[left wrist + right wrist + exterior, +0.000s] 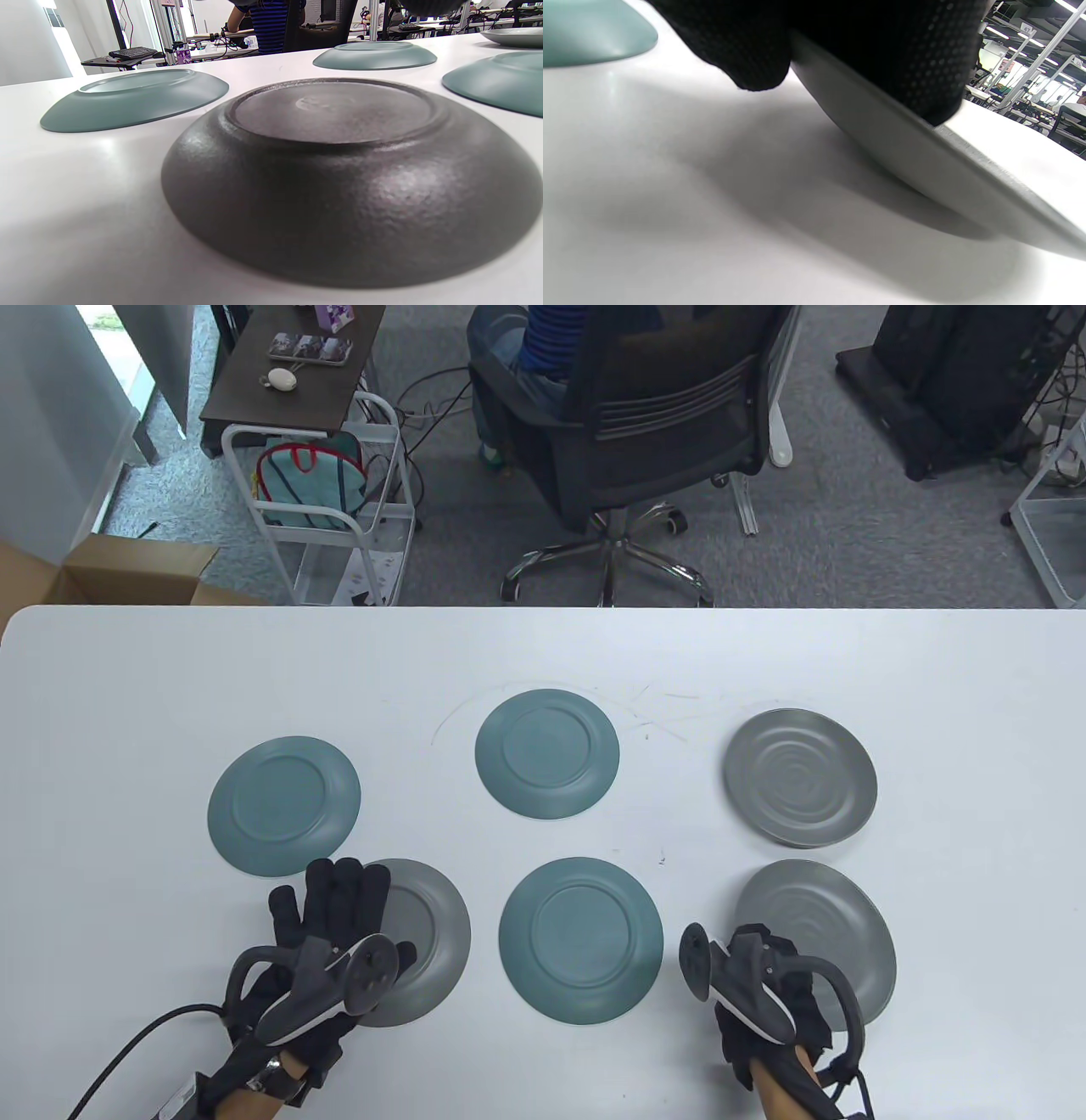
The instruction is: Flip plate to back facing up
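In the table view, six plates lie on the white table (127, 687). Three teal plates rest back up: one at left centre (283, 805), one at upper centre (546, 753), one at lower centre (580, 940). At the lower left, a grey plate (424, 937) also lies back up, and the left hand (327, 925) is spread flat above its left part, fingers extended — nothing grasped. At the right, a grey plate with ripple rings (799, 777) sits face up. Below it, the near grey plate (819, 929) is face up, and the right hand (768, 984) covers its lower-left rim. An office chair (645, 432) stands beyond the table's far edge.

In the left wrist view, the dark grey plate (348, 169) fills the frame, foot ring up, flat on the table; teal plates sit at upper left (135, 95), upper centre (375, 55) and right edge (500, 82). No fingers show here.

In the right wrist view, gloved fingers (916, 55) at the top clasp the rim of the grey plate (925, 165) — its edge is tilted up off the table at the left. A teal plate (589, 36) shows at the upper left corner.
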The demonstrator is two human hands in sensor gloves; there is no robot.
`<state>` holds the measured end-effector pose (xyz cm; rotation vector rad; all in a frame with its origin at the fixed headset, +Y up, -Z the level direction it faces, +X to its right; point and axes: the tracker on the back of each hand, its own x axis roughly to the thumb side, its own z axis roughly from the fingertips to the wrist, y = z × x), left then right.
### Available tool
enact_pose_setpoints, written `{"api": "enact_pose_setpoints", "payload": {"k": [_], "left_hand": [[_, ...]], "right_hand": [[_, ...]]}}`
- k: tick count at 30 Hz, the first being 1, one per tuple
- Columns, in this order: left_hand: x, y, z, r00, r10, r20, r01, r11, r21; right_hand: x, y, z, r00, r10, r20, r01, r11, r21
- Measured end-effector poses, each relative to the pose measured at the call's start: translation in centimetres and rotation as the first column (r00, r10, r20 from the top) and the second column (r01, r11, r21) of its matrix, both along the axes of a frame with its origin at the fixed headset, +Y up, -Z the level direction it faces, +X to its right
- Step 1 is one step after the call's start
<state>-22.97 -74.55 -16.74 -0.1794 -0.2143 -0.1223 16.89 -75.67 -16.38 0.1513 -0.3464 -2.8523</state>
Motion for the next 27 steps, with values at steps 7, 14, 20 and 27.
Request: {"api": "enact_pose_setpoints", "payload": {"k": [7,14,20,27], "left_hand": [[0.0,0.0,0.0,1.0,-0.001,-0.003,0.001,1.0,-0.002],[-0.1,0.0,0.0,1.0,0.005,-0.004,-0.005,1.0,0.002],[-0.1,0.0,0.0,1.0,0.008,-0.004,-0.008,1.0,0.006],[-0.2,0.0,-0.1,1.0,0.018,-0.003,-0.018,1.0,-0.002]], "right_hand": [[1.2,2.7,0.7,0.99,-0.138,0.03,0.135,0.987,0.082],[3.3,5.9,1.1,0.927,-0.369,0.07,0.352,0.918,0.181],[5.3,8.1,1.3,0.827,-0.555,0.085,0.521,0.816,0.251],[8.2,8.9,2.0,0.673,-0.732,0.105,0.68,0.669,0.301]]}}
